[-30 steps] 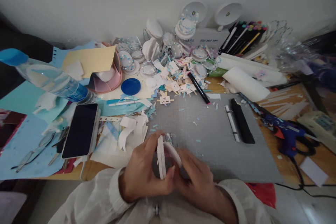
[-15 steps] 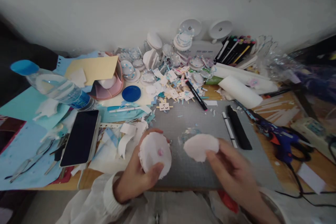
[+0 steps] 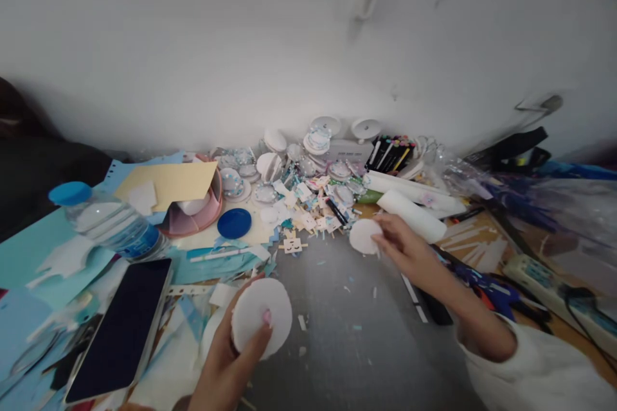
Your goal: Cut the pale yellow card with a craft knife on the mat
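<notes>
A round white disc with a small pink spot in its middle is gripped in my left hand, the thumb pressed on its face beside the spot. My right hand reaches out over the far part of the grey cutting mat and pinches a smaller round white piece by its right edge. Just beyond that piece lies a black marker. Small paper scraps are strewn over the mat between my hands.
Decorated white discs and paper cutouts crowd the back. At left are a water bottle, a phone and a blue lid. A white roll, a blue glue gun and a power strip lie right.
The view has tilted up, showing more wall. My right hand has moved forward across the mat with the smaller white piece. My left hand keeps hold of the disc with the pink spot.
</notes>
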`<action>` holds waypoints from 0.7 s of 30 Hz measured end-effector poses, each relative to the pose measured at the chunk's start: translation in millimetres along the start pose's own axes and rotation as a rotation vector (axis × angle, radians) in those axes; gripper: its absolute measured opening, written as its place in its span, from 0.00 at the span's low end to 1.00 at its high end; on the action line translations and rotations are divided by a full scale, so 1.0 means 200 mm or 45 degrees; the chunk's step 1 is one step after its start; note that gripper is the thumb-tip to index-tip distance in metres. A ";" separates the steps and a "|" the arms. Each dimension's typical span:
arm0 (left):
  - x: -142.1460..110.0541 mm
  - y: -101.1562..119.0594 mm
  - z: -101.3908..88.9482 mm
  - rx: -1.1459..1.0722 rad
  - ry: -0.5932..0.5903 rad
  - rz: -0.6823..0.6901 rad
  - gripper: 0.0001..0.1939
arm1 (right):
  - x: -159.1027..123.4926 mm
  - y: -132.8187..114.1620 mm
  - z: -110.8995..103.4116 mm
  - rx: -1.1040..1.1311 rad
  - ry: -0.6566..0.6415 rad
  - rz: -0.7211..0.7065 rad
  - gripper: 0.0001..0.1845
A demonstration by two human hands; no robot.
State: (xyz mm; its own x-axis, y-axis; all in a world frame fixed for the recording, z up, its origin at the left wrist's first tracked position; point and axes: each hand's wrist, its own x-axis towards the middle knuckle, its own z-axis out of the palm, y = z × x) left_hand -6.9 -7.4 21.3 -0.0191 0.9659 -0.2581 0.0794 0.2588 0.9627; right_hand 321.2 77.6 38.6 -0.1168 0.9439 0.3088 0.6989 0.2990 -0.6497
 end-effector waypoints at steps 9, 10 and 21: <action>-0.03 -0.02 0.03 -0.135 0.157 -0.055 0.33 | 0.28 -0.16 0.21 0.136 -0.195 -0.150 0.07; -0.03 -0.01 0.03 -0.153 0.136 -0.042 0.32 | 0.33 -0.18 0.24 0.162 -0.207 -0.161 0.09; 0.00 0.06 0.08 -0.128 -0.008 0.125 0.23 | 0.47 -0.46 0.34 0.329 -0.282 -0.197 0.18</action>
State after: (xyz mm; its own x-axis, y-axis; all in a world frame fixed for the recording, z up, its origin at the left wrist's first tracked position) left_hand 9.2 -4.1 32.5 -0.0098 0.9867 -0.1623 -0.0195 0.1620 0.9866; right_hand 198.0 147.4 79.9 -0.3766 0.8838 0.2775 0.4632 0.4391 -0.7698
